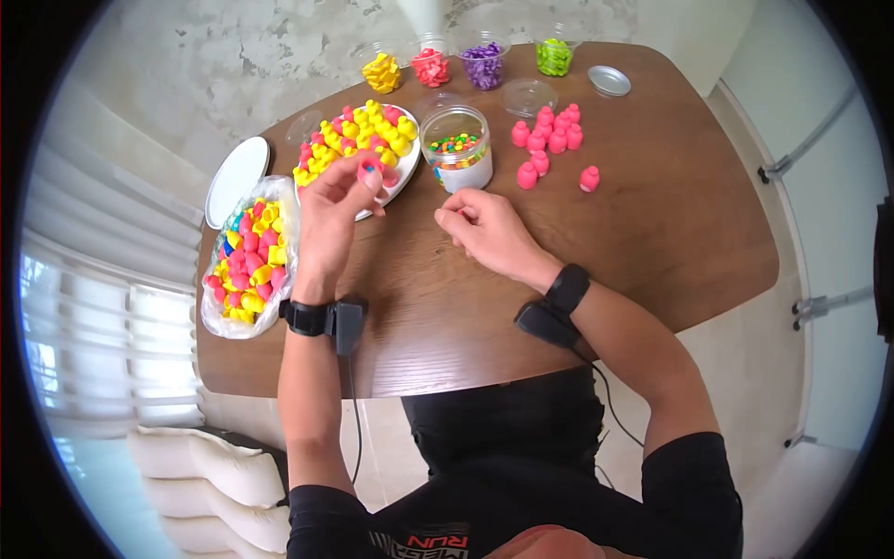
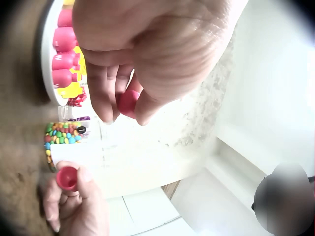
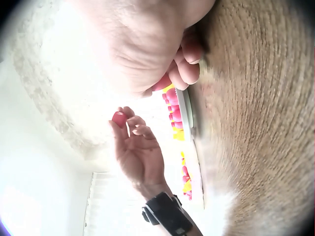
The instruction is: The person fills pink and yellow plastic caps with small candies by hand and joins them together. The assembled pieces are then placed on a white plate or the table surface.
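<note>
My left hand (image 1: 337, 200) pinches a pink cup-like piece (image 1: 370, 171) with small coloured bits inside, held above the table beside the white plate of yellow and pink figures (image 1: 359, 131). In the left wrist view, the right hand (image 2: 78, 209) pinches a small hollow red-pink piece (image 2: 67, 178) between thumb and fingers, its opening facing the camera. That piece is mostly hidden by the fingers in the head view, where the right hand (image 1: 494, 233) is just below the clear jar of coloured candies (image 1: 455, 149). The two pieces are apart.
A bag of pink, yellow and blue pieces (image 1: 250, 265) lies at the left by a white lid (image 1: 237, 183). Several pink figures (image 1: 557, 141) stand right of the jar. Cups of yellow, red, purple (image 1: 483, 68) and green pieces (image 1: 553, 58) line the far edge, near a silver lid (image 1: 609, 81).
</note>
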The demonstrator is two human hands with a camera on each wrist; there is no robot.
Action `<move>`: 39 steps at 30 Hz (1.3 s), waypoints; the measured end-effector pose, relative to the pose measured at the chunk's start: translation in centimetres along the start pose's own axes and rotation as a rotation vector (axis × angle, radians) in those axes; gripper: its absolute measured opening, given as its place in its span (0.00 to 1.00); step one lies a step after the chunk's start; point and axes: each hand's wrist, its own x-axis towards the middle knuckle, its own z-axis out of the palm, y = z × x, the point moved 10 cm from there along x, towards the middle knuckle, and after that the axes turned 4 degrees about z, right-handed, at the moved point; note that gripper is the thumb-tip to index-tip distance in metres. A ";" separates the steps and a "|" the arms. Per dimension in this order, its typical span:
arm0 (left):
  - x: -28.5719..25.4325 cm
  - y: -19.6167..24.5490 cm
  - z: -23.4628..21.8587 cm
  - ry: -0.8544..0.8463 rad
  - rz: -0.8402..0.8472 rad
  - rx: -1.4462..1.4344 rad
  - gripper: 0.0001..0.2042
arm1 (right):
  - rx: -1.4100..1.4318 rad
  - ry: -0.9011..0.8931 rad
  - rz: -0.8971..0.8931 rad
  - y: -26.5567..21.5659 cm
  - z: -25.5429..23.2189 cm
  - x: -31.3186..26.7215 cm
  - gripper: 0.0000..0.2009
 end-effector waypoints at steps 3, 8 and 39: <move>2.6 2.7 1.7 -0.049 0.034 0.111 0.16 | -0.022 0.000 -0.057 -0.1 0.2 0.0 0.14; 6.8 4.5 6.0 -0.194 0.253 0.600 0.18 | -0.047 -0.002 -0.109 -0.7 0.0 -0.1 0.15; -2.8 -7.5 4.2 -0.247 -0.189 -0.016 0.11 | 0.072 -0.085 -0.039 0.2 1.6 -0.2 0.14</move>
